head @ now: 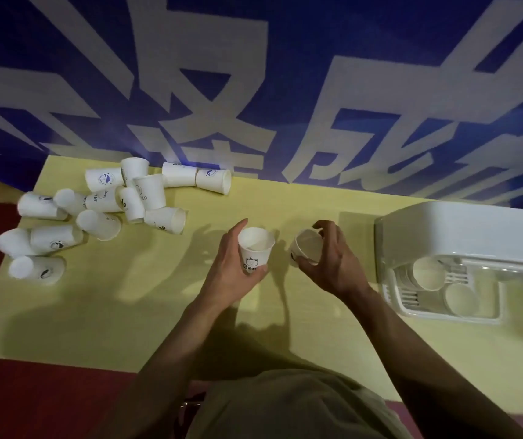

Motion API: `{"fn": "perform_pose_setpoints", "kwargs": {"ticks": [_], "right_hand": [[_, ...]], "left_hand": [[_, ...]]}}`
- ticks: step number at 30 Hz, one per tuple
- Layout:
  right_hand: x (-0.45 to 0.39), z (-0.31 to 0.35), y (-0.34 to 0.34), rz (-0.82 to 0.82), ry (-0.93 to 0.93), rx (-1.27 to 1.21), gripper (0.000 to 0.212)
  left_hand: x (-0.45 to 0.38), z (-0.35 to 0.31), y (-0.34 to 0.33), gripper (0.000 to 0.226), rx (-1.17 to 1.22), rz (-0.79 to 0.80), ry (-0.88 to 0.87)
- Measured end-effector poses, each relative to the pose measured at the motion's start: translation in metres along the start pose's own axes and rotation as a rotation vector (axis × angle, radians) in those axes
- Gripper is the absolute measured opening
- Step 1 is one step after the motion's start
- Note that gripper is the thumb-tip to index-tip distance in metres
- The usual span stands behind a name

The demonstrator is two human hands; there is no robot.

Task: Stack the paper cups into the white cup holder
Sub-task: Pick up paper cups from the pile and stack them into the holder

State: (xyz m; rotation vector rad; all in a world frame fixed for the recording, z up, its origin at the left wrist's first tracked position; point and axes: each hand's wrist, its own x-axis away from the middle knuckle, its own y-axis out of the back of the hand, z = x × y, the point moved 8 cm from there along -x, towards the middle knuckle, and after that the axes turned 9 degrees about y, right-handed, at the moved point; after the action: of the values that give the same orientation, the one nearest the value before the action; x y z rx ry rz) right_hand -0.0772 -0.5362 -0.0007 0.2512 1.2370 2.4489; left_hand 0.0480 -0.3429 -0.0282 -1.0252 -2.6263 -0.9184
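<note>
Under holder lid (463, 236): cups (428, 274) half-hidden

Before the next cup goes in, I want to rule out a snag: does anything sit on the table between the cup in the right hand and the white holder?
Nothing visible does. The right hand holds its cup over bare yellow table, and the stretch across to the white cup holder is open. The loose cups lie far left.

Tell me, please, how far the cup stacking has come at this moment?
Done: cups already sit in the white cup holder, seemingly in two places. In hand: the left hand holds an upright cup; the right hand holds a tilted cup. Left: a pile of loose cups, most on their sides, waits on the yellow table.
</note>
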Motion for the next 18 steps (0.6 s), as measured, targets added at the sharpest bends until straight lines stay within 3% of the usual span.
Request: {"fn": "perform_pose_setpoints", "kwargs": {"ticks": [3, 9, 18], "right_hand": [[0.041, -0.017, 0.024, 0.028, 0.008, -0.063, 0.074], [0.123, -0.076, 0.09, -0.007, 0.006, -0.131, 0.049], [0.222, -0.187, 0.193, -0.079, -0.034, -0.188, 0.042]], "left_hand": [[0.028, -0.023, -0.036, 0.099, -0.018, 0.038, 0.004], [0.083, -0.087, -0.128, 0.091, -0.004, 0.038, -0.033], [0.132, -0.175, -0.269, 0.079, -0.015, 0.013, -0.092]]}}
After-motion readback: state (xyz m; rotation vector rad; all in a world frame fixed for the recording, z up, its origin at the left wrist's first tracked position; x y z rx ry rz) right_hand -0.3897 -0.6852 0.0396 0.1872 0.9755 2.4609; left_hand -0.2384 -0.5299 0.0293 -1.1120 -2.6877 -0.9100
